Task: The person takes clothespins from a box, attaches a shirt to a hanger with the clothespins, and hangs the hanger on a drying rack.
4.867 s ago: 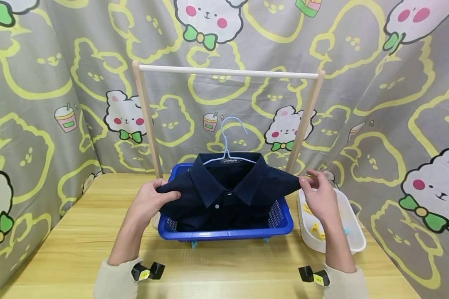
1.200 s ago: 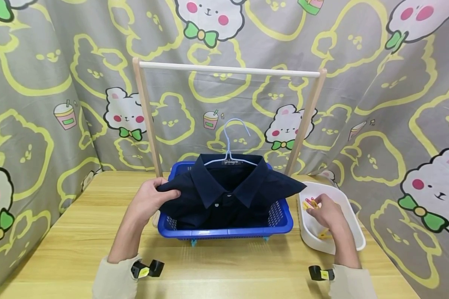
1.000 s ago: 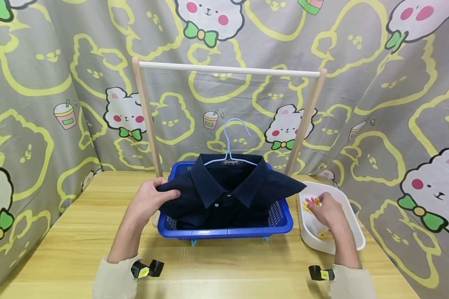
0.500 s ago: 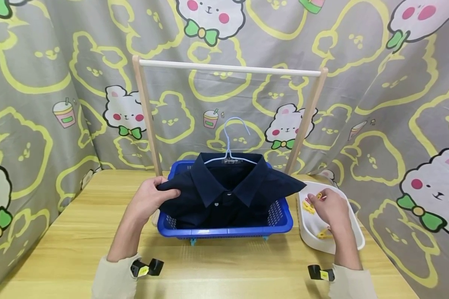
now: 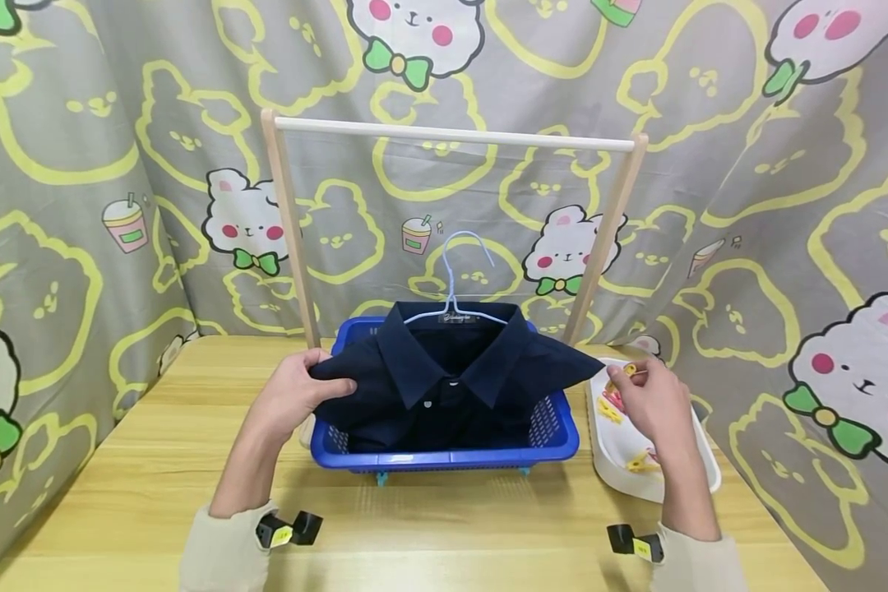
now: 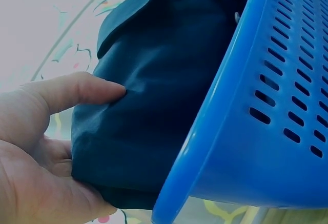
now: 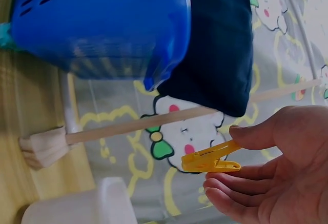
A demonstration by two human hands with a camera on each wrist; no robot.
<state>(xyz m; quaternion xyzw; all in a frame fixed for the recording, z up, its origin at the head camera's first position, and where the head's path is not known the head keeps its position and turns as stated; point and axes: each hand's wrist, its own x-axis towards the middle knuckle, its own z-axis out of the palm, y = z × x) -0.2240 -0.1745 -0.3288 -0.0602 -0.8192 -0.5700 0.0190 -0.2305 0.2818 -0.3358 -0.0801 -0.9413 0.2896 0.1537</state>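
Note:
A dark navy shirt [image 5: 444, 395] on a light blue wire hanger [image 5: 450, 284] sits in the blue basket [image 5: 444, 462], its collar and shoulders above the rim. My left hand [image 5: 296, 390] grips the shirt's left-side shoulder, thumb on top of the cloth; the left wrist view shows the thumb [image 6: 92, 88] on the fabric. Between thumb and fingers, my right hand [image 5: 654, 403] pinches a yellow clothespin [image 7: 210, 158]. That hand is above the white tray [image 5: 629, 487], close to the shirt's free right shoulder tip but apart from it in the right wrist view.
Behind the basket stands a wooden rack with a white top bar [image 5: 455, 135] and two posts [image 5: 610, 238]. Yellow clothespins [image 5: 642, 462] and red ones [image 5: 612, 400] lie in the tray. A patterned curtain [image 5: 444, 57] surrounds the wooden table [image 5: 429, 534].
My right hand left the shirt's right shoulder for the tray, took a yellow clothespin and has risen back toward the shoulder tip. My left hand keeps its grip on the shirt.

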